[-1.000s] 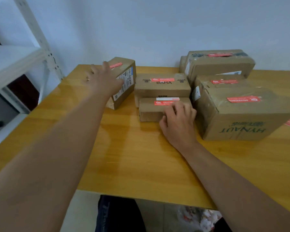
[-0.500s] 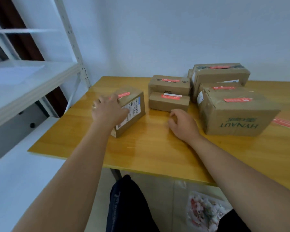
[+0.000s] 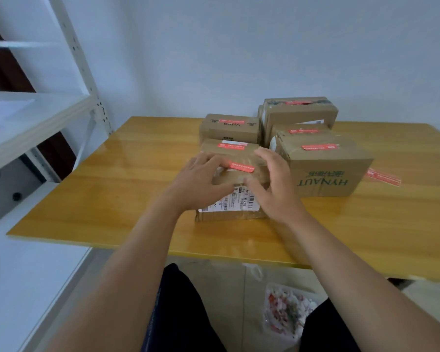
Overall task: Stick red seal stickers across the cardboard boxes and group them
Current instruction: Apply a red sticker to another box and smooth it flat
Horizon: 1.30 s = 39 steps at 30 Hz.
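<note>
A labelled cardboard box (image 3: 236, 199) with a red seal sticker (image 3: 241, 166) on top sits at the front of the group. My left hand (image 3: 201, 181) grips its left side and my right hand (image 3: 272, 184) grips its right side. Directly behind it lies a flat sealed box (image 3: 226, 146), then a "BAHA" box (image 3: 230, 128). To the right stands the large "HYNAUT" box (image 3: 325, 168), with two more sealed boxes (image 3: 300, 113) behind it. Every box top shows a red sticker.
Loose red seal stickers (image 3: 384, 177) lie on the wooden table (image 3: 112, 194) at the right of the large box. A white metal shelf rack (image 3: 36, 115) stands at the left. A patterned bag (image 3: 287, 311) lies on the floor under the table's front edge.
My left hand slid the labelled box from the left to the front of the group. My right hand left the table and took hold of the box's right side. The camera pulled back.
</note>
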Each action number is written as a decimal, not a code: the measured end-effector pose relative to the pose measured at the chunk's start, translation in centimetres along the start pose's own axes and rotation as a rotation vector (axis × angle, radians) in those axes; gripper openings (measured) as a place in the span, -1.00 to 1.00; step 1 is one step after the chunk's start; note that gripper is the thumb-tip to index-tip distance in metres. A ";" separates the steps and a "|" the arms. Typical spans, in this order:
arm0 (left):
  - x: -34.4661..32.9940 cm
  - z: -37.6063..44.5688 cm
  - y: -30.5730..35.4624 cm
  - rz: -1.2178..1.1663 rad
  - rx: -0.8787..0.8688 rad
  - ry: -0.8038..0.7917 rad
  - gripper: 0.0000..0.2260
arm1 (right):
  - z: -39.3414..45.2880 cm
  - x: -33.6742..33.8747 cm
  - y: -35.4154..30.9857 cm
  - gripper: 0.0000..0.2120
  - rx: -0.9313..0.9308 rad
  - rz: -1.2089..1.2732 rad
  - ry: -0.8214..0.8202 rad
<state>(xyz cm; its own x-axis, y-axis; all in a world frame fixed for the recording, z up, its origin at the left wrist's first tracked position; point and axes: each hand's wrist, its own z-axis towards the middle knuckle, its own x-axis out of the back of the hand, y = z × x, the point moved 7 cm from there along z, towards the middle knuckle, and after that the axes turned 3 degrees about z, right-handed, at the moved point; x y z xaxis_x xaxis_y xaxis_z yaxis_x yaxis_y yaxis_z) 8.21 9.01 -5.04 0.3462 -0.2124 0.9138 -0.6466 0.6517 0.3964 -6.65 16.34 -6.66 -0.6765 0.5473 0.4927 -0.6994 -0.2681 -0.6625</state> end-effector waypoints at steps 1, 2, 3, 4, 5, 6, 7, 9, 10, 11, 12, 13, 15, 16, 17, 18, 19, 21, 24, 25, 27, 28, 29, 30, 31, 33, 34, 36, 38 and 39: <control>-0.2 0.3 0.5 0.028 -0.003 -0.009 -0.56 | -0.5 0.1 0.3 -0.40 -0.022 0.043 0.001; -0.3 0.5 0.8 0.045 -0.003 -0.019 -0.59 | -0.9 0.3 0.7 -0.35 -0.041 0.088 0.016; -0.3 0.7 1.2 0.033 -0.003 -0.023 -0.65 | -1.4 0.5 1.2 -0.30 -0.062 0.129 0.035; -0.3 0.9 1.6 -0.001 -0.006 -0.017 -0.72 | -1.8 0.6 1.7 -0.26 -0.088 0.162 0.046; -0.2 1.1 2.1 -0.030 -0.011 0.003 -0.77 | -2.1 0.5 2.2 -0.22 -0.114 0.193 0.046; 0.0 1.2 2.6 -0.033 -0.014 0.035 -0.80 | -2.5 0.3 2.6 -0.19 -0.135 0.226 0.043; 0.2 1.4 3.0 -0.007 -0.015 0.080 -0.81 | -2.8 0.1 2.9 -0.16 -0.150 0.262 0.045; 0.5 1.6 3.4 0.093 -0.014 0.182 -0.77 | -3.3 -0.1 3.3 -0.14 -0.160 0.301 0.088; 0.6 1.7 3.6 0.135 -0.025 0.232 -0.73 | -3.4 -0.1 3.3 -0.15 -0.154 0.288 0.117; 0.7 1.8 3.8 0.150 -0.043 0.272 -0.70 | -3.5 -0.1 3.3 -0.17 -0.143 0.266 0.136; 0.7 1.9 4.0 0.144 -0.062 0.294 -0.68 | -3.6 -0.1 3.1 -0.18 -0.129 0.244 0.142; 0.6 2.1 4.3 0.134 -0.082 0.293 -0.68 | -3.6 -0.2 3.0 -0.18 -0.117 0.227 0.139; 0.3 2.4 4.7 0.122 -0.108 0.264 -0.70 | -3.6 -0.3 3.0 -0.17 -0.106 0.204 0.132; 0.3 2.5 4.7 0.111 -0.110 0.256 -0.71 | -3.7 -0.3 3.0 -0.17 -0.101 0.193 0.134; 0.4 2.7 4.8 0.097 -0.105 0.251 -0.73 | -3.6 -0.3 3.0 -0.17 -0.097 0.183 0.137; 0.5 2.9 4.8 0.079 -0.097 0.246 -0.76 | -3.6 -0.3 3.0 -0.17 -0.089 0.171 0.141; 0.6 3.2 4.8 0.062 -0.091 0.238 -0.80 | -3.6 -0.3 3.0 -0.18 -0.082 0.159 0.145; 0.7 3.5 5.1 0.072 -0.095 0.222 -0.85 | -3.6 -0.3 3.1 -0.20 -0.079 0.142 0.146; 0.6 3.5 6.4 0.211 -0.186 0.246 -0.85 | -3.7 -0.3 3.2 -0.21 -0.083 0.131 0.147; 0.5 3.3 6.8 0.250 -0.218 0.252 -0.84 | -3.7 -0.3 3.2 -0.21 -0.081 0.130 0.149; 0.3 3.2 7.2 0.299 -0.252 0.259 -0.81 | -3.7 -0.3 3.1 -0.21 -0.071 0.128 0.151; 0.2 3.1 7.2 0.315 -0.252 0.261 -0.80 | -3.7 -0.3 3.1 -0.21 -0.068 0.127 0.153; 0.2 3.2 7.0 0.317 -0.239 0.258 -0.79 | -3.7 -0.3 3.1 -0.21 -0.068 0.127 0.154; 0.2 3.2 6.7 0.292 -0.212 0.252 -0.79 | -3.7 -0.3 3.1 -0.21 -0.067 0.128 0.154; 0.3 3.3 6.3 0.242 -0.175 0.241 -0.80 | -3.7 -0.3 3.1 -0.21 -0.066 0.126 0.155; 0.6 3.4 5.4 0.116 -0.092 0.226 -0.79 | -3.7 -0.2 3.1 -0.21 -0.067 0.115 0.155; 0.8 3.4 4.9 0.057 -0.055 0.232 -0.77 | -3.7 -0.2 3.1 -0.20 -0.069 0.108 0.153; 1.4 3.4 3.9 -0.092 0.011 0.264 -0.74 | -3.6 -0.2 3.0 -0.20 -0.073 0.096 0.149; 1.9 3.2 3.0 -0.274 0.089 0.297 -0.76 | -3.6 -0.2 3.0 -0.19 -0.072 0.090 0.147; 2.1 3.0 2.6 -0.361 0.125 0.316 -0.77 | -3.7 -0.2 3.0 -0.20 -0.071 0.090 0.148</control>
<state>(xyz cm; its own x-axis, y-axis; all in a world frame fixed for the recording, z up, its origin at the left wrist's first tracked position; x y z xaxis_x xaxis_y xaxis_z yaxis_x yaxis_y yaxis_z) 5.23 8.08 -1.85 0.7396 -0.1648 0.6526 -0.5174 0.4810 0.7078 -7.77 18.35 -10.82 -0.6905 0.6356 0.3452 -0.6165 -0.2675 -0.7406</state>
